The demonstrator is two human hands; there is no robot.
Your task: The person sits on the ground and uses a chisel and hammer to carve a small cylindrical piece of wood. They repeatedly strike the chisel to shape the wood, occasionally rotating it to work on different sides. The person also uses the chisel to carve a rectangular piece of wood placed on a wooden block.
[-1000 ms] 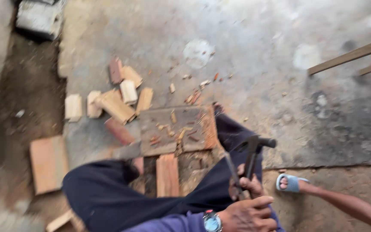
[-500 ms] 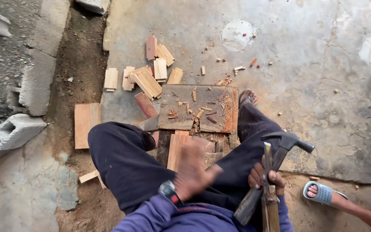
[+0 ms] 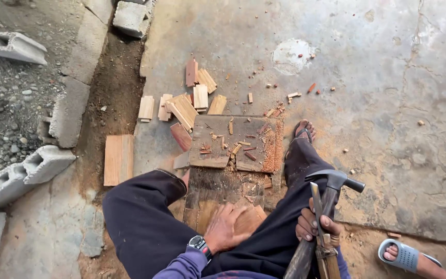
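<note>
Seated on the concrete floor [image 3: 367, 93], legs spread around a worn wooden slab [image 3: 236, 142] littered with chips. Right hand [image 3: 317, 226] wrapped tight round two handles at once: claw hammer [image 3: 331, 182] with head up, plus a narrow flat chisel-like blade [image 3: 317, 204] alongside. Left hand [image 3: 227, 227], wristwatch at the cuff, fingers together and pressed flat on a reddish wood block [image 3: 248, 219] lying between the thighs, just near side of the slab. Whether fingers curl under the block: cannot tell.

Handling, judged: block looks stiff, dry, light enough for one hand, likely to split along the grain; rough faces, not slippery. Best taken by the long edges, fingers clear of the top face. Hammer top-heavy, steel head; grip low on the handle as shown. Blade thin, edge hazard, loose against the hammer handle, could slip.

Around: pile of cut wood pieces [image 3: 187, 103] beyond the slab, one plank [image 3: 118, 159] on the dirt strip, concrete blocks [image 3: 24, 173] far left, another person's sandalled foot [image 3: 406, 256] lower right.
</note>
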